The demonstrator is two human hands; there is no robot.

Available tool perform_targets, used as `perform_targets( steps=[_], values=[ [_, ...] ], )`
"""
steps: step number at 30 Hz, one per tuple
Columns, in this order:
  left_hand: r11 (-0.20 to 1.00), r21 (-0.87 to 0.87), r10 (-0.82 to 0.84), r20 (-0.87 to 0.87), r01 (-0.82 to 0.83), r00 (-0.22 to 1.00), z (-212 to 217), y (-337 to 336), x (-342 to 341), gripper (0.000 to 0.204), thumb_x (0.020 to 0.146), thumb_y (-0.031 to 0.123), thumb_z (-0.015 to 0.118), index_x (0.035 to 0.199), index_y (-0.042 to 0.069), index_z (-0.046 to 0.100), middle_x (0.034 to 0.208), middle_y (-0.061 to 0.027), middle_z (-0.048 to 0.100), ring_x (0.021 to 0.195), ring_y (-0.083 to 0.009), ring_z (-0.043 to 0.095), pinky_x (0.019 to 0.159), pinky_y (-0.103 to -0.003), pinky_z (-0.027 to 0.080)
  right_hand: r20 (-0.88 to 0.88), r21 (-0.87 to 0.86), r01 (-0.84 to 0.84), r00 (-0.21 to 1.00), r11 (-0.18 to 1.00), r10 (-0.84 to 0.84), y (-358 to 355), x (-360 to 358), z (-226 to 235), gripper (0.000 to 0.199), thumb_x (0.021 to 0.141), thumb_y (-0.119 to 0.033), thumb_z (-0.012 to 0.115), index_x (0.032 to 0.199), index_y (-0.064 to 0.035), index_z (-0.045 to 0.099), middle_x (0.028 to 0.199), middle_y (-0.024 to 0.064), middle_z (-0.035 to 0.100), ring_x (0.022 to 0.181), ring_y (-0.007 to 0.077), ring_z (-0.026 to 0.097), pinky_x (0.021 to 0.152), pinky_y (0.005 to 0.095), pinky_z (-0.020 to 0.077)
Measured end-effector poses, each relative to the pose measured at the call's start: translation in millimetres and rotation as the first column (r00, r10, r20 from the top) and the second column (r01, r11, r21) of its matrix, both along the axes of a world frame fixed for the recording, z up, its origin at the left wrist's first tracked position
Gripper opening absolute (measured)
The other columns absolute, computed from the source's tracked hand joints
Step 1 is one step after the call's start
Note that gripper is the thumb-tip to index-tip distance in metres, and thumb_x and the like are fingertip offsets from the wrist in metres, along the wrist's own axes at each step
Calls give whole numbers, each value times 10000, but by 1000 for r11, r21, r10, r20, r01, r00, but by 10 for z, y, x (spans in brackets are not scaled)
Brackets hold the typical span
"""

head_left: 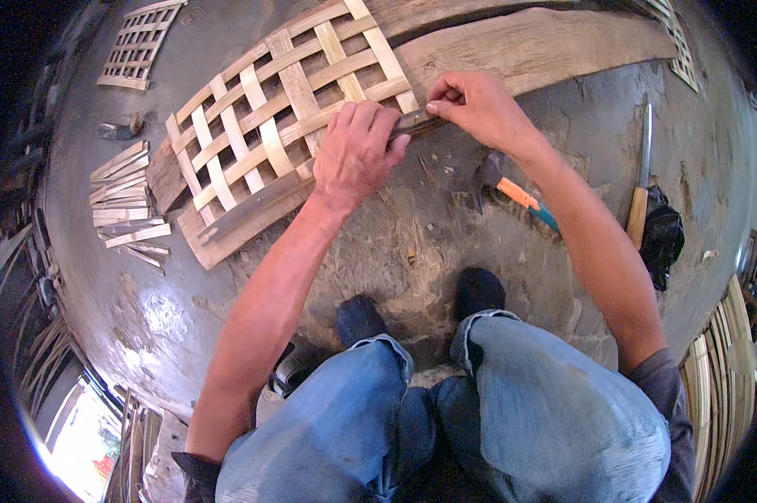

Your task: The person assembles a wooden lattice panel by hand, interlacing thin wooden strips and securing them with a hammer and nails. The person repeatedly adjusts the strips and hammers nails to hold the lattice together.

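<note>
A woven lattice panel (pixel 294 92) of pale, flat bamboo strips lies on a wooden plank, its near edge toward me. Along that near edge runs a narrow strip (pixel 257 201), darker toward its right end. My left hand (pixel 353 155) is closed over this strip at the panel's edge, fingers bent across it and thumb on the near side. Just right of it, my right hand (pixel 475 105) is closed in a pinch of thumb and forefinger at the strip's right end. Whatever lies between those fingertips is too small to make out.
A claw hammer (pixel 516 194) with an orange and teal handle lies on the floor below my right wrist. Farther right are a long knife (pixel 640 180) and a black plastic bag (pixel 663 235). Short bamboo slats (pixel 127 193) are piled left; another lattice panel (pixel 139 46) lies behind.
</note>
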State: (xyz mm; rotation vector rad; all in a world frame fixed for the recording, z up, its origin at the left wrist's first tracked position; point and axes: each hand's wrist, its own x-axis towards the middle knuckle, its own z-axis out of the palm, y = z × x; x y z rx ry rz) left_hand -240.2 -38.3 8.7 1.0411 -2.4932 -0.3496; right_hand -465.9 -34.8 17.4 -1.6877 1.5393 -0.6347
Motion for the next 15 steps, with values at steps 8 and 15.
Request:
perform_targets(
  steps=[8, 15],
  values=[
    [1000, -6, 14, 8, -14, 1000, -29, 11, 26, 343, 785, 259, 770, 1063, 101, 645, 1013, -68, 604, 982, -267, 572, 890, -405, 483, 90, 84, -20, 996, 996, 12, -48, -24, -4, 139, 888, -128, 711, 933, 3, 696, 752, 2, 646, 717, 78, 572, 668, 261, 477],
    [997, -18, 72, 43, -71, 996, 39, -16, -10, 335, 794, 292, 763, 1071, 129, 668, 1035, -46, 625, 993, -263, 576, 893, -418, 446, 27, 73, 50, 998, 996, -52, -66, -41, -71, 219, 852, -231, 718, 957, -40, 731, 879, 115, 743, 848, 222, 712, 785, 363, 547]
  ],
)
